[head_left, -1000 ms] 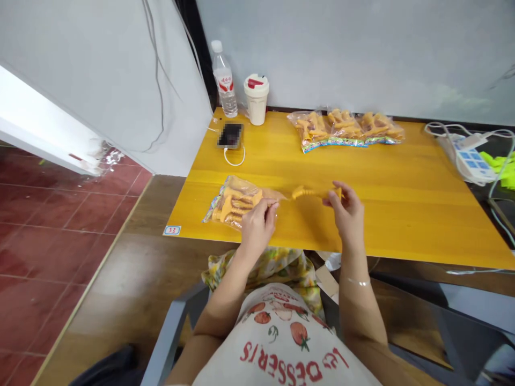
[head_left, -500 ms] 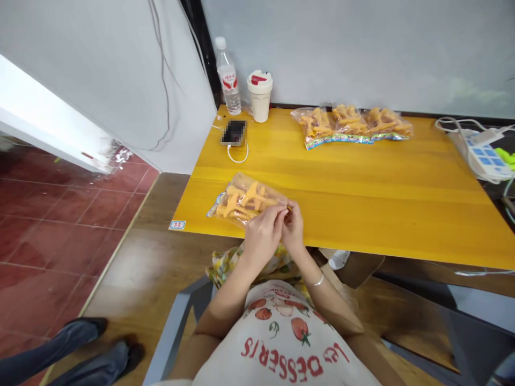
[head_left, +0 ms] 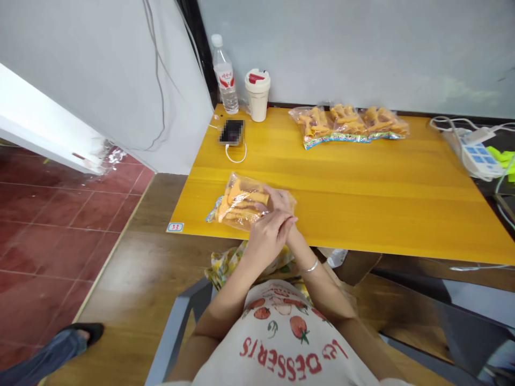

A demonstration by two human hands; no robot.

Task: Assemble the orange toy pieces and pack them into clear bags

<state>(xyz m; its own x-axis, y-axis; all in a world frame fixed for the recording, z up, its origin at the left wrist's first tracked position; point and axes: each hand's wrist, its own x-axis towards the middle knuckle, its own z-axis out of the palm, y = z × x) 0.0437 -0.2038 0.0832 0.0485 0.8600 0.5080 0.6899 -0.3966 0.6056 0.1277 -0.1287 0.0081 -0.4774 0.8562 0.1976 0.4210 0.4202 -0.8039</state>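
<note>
A clear plastic bag (head_left: 241, 225) with a colourful printed end lies near the front left of the table. Inside it are several yellow-orange, partly forked pieces (head_left: 241, 195). My left hand (head_left: 267, 233) is closed on the bag's right end, close to my right wrist. Through the bag's mouth reaches my right hand (head_left: 279, 201), seen behind the clear film. Its fingers are apart and point left at the pieces, with their tips close to or touching them. Glare on the film blurs the contact.
Three similar filled bags (head_left: 350, 123) lie along the back edge. A water bottle (head_left: 226, 80), a lidded cup (head_left: 258, 96) and a phone (head_left: 232, 132) with a white cable are at the back left. A power strip (head_left: 480, 155) sits right. Another person's foot (head_left: 94, 333) shows lower left.
My right hand has moved from the bag's edge into the bag. My left hand still pinches the edge, and the pieces have shifted. One of the other person's feet has left view.
</note>
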